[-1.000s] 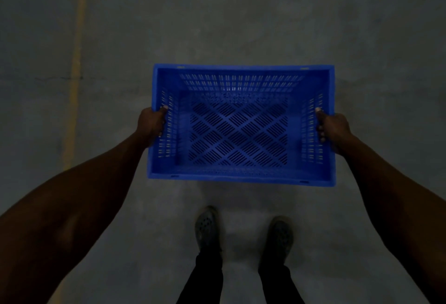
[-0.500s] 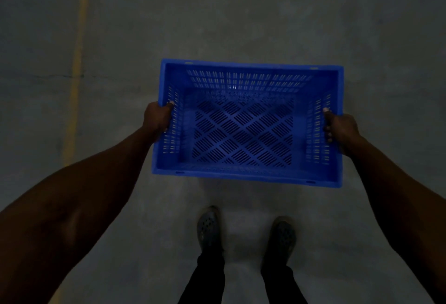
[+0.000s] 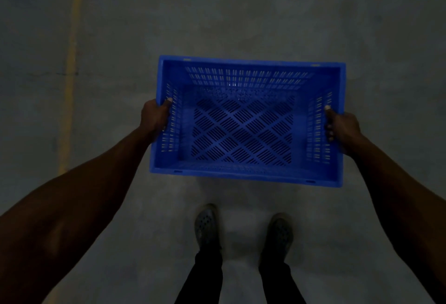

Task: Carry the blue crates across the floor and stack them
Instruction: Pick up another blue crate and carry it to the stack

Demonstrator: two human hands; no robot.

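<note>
Nearest the camera, below the fingers in the head view, stand the person's two shoes (image 3: 207, 225), side by side on the concrete floor (image 3: 241, 14), with dark trouser legs (image 3: 205, 277) under them. Just beyond the toes comes the crate (image 3: 243, 175), blue and empty, held level and clear of the floor between both hands. The left hand (image 3: 154, 115) grips the crate's left short wall about halfway along it; its thumb lies over the rim onto the slotted inner face, while the rest of its fingers are hidden on the outside, so how they curl cannot be told exactly. The right hand (image 3: 342, 127) holds the opposite wall the same way, thumb tip on the rim and several fingers (image 3: 329, 132) bent round the edge, clamped on the plastic. Between the two thumbs lies the crate's open bottom with its diagonal slot pattern, nothing in it. Well to the left of the left fingers a yellow line (image 3: 70, 81) runs along the floor toward the far edge, crossed by a thin crack. Farther off there is only bare floor: no second crate and no stack is in sight. Judging by this, the carry is under way, and setting this crate onto a stack is left to do; how many crates are already moved cannot be told.
</note>
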